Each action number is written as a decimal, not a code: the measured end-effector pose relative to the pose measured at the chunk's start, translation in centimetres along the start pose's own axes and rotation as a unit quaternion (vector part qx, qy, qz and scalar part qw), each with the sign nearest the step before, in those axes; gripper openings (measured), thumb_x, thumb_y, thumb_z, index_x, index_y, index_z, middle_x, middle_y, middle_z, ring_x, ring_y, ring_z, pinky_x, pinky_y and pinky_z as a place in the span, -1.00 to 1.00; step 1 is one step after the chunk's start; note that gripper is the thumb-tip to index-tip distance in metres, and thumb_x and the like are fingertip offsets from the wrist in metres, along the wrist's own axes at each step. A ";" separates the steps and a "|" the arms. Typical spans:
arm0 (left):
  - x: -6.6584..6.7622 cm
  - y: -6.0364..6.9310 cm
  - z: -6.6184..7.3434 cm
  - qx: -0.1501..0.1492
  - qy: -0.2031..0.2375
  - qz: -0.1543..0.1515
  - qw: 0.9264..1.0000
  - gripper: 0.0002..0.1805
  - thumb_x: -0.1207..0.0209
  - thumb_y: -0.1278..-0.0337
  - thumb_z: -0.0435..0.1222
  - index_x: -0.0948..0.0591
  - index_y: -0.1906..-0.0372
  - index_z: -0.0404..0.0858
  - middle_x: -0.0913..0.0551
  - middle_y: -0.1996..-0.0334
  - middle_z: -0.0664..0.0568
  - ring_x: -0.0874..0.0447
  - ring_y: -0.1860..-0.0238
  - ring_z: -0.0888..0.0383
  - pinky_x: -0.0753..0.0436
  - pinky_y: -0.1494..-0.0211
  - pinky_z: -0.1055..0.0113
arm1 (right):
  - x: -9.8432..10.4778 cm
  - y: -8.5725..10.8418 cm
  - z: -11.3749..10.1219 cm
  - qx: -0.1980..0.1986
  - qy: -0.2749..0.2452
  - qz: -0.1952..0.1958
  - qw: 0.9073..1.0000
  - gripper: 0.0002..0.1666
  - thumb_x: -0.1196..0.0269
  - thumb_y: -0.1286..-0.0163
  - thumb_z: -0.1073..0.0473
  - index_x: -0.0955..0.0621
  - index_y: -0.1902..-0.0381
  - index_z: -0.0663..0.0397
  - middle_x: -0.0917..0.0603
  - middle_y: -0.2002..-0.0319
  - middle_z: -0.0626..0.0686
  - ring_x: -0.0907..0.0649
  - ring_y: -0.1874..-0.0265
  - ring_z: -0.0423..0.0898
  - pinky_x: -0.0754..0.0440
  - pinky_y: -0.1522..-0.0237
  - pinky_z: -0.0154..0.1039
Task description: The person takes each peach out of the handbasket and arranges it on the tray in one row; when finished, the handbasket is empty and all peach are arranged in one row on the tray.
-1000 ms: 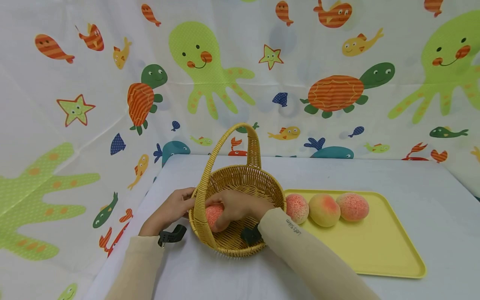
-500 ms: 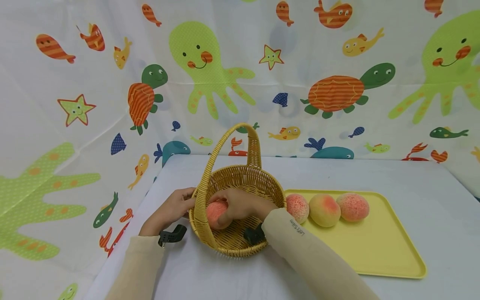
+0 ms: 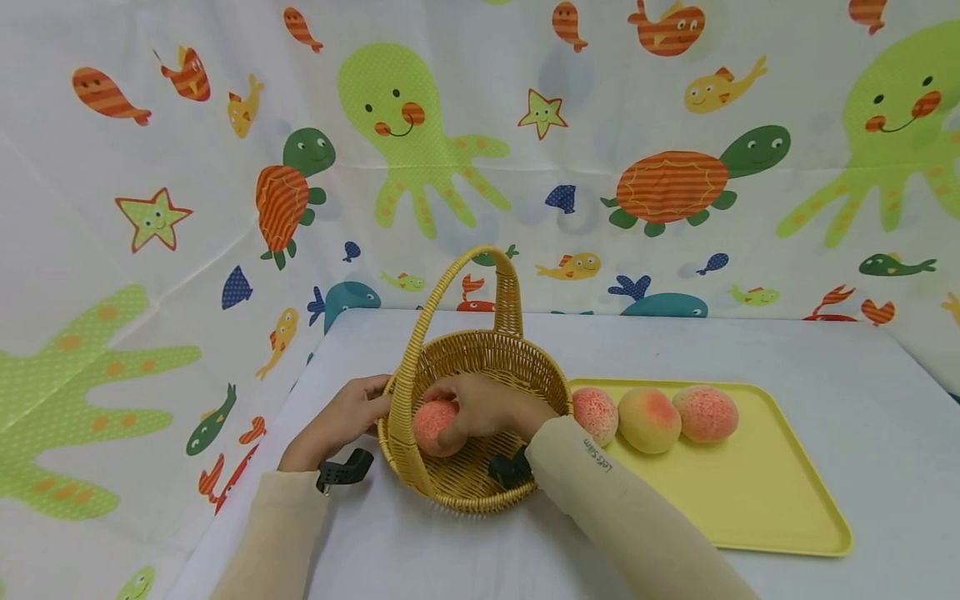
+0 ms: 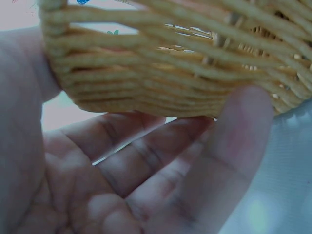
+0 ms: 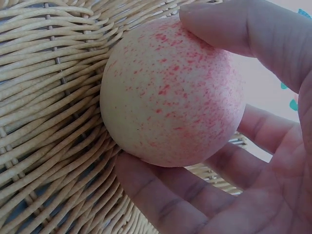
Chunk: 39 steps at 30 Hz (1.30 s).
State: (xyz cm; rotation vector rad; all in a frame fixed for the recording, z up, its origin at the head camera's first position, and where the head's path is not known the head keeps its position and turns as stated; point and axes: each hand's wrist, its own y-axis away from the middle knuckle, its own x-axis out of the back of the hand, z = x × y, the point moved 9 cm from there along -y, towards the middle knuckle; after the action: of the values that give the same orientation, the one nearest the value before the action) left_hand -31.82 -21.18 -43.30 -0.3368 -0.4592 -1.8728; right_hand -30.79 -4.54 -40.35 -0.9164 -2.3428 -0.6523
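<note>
In the head view a wicker basket [image 3: 467, 505] with a tall arched handle stands on the white table. My left hand [image 3: 341, 418] grips its left side; the left wrist view shows fingers [image 4: 146, 151] curled under the woven wall [image 4: 141, 63], touching it. Inside the basket, at the left, my right hand [image 3: 483, 410] holds a speckled pink peach [image 3: 437, 428]. Close up in the right wrist view, thumb and fingers [image 5: 151, 187] curve around the pale, red-flecked peach [image 5: 170, 92], which lies against the wicker [image 5: 48, 122].
Right of the basket lies a yellow tray [image 3: 772, 500], with a speckled peach [image 3: 595, 417], a yellow-orange peach [image 3: 649, 421] and another pink one [image 3: 705, 413] in a row along its back. A curtain printed with sea animals [image 3: 671, 192] hangs behind the table.
My right hand and the peach in it have shifted slightly to the right inside the basket. The left hand and the basket have stayed where they were.
</note>
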 end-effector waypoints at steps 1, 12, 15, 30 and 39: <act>0.0 0.0 0.0 0.000 -0.001 0.000 1.000 -0.56 -0.11 -0.44 -0.21 -0.60 -0.28 -0.36 -0.76 0.07 -0.12 -0.76 0.28 0.04 -0.79 0.20 0.16 | 0.0 0.0 0.0 0.001 0.002 0.001 1.000 -0.26 -0.57 -0.12 0.11 -0.62 -0.30 -0.16 -0.65 -0.02 -0.16 -0.59 0.02 -0.15 -0.62 -0.07 -0.19; 0.0 0.1 0.1 -0.002 -0.002 -0.003 1.000 -0.54 -0.10 -0.44 -0.22 -0.58 -0.30 -0.38 -0.76 0.05 -0.14 -0.75 0.27 0.05 -0.79 0.19 0.16 | 0.8 0.5 0.1 0.018 0.026 0.011 0.999 -0.38 -0.52 -0.17 0.06 -0.67 -0.23 -0.17 -0.68 0.06 -0.16 -0.61 0.08 -0.18 -0.63 0.01 -0.24; 0.0 0.1 0.1 -0.002 -0.003 -0.003 1.000 -0.54 -0.10 -0.45 -0.22 -0.58 -0.30 -0.36 -0.76 0.08 -0.12 -0.74 0.27 0.03 -0.78 0.18 0.16 | 1.1 0.8 0.4 0.015 0.025 0.013 0.999 -0.41 -0.52 -0.16 0.06 -0.69 -0.20 -0.18 -0.69 0.05 -0.15 -0.62 0.07 -0.19 -0.63 -0.01 -0.23; -0.1 0.3 0.5 -0.002 0.000 -0.003 1.000 -0.52 -0.11 -0.45 -0.22 -0.56 -0.33 -0.37 -0.75 0.08 -0.10 -0.72 0.27 0.07 -0.77 0.19 0.18 | 1.1 1.6 1.0 0.007 -0.005 -0.032 0.999 -0.31 -0.48 -0.11 0.21 -0.68 -0.27 -0.13 -0.68 0.04 -0.18 -0.60 0.03 -0.13 -0.63 -0.02 -0.18; 0.0 0.2 0.2 0.001 -0.009 0.003 1.000 -0.58 -0.11 -0.45 -0.22 -0.61 -0.26 -0.33 -0.75 0.12 -0.09 -0.73 0.27 0.03 -0.78 0.18 0.15 | 1.5 1.8 1.2 0.009 0.017 -0.018 1.000 -0.34 -0.48 -0.11 0.20 -0.68 -0.24 -0.10 -0.68 0.03 -0.13 -0.59 0.01 -0.11 -0.63 -0.05 -0.17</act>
State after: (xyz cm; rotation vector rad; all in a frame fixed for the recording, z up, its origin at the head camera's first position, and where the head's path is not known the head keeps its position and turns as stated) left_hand -31.62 -21.19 -43.08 -0.3534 -0.4718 -1.8650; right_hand -30.79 -1.91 -39.85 -0.8509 -2.3364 -0.6546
